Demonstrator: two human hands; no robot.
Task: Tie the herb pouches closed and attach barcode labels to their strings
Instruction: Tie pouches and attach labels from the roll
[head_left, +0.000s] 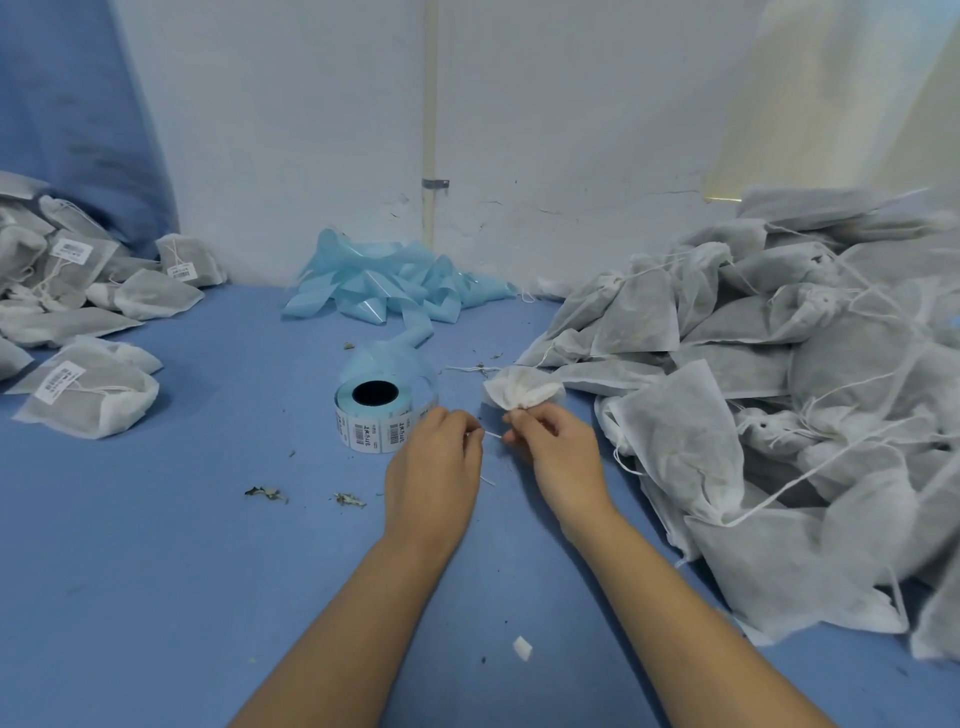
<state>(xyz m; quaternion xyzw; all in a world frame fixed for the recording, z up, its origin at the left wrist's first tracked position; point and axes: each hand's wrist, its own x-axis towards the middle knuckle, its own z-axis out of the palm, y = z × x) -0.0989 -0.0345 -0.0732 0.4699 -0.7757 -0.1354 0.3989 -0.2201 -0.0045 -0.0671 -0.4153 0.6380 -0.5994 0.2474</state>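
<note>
- Forearms enter from bottom edge, both bare, converging toward mid-table
- White scrap (522, 648) lies on blue table (156, 571) between the forearms, nearest the camera
- Left hand (434, 467): fingers curled, tips pinching one end of a thin white string (492, 435)
- Right hand (558, 457): fingers curled, pinching the other end of the string and the gathered neck of a pouch (522, 391)
- String runs taut across the short gap between the two hands
- Pouch sits on the table just beyond the right hand, mouth bunched toward the fingers
- Label roll (375, 410) stands on its side just left of the left hand, barcode labels facing the camera; hand and roll close, contact cannot be told
- Blue backing strip (384, 286) trails from the roll to a crumpled heap at the wall
- Untied pile (779, 389) of pouches fills the right side, loose strings over it
- Labelled pile (78, 312) lies at far left, well apart from the hands
- Herb crumbs (267, 493) scattered left of the left forearm
</note>
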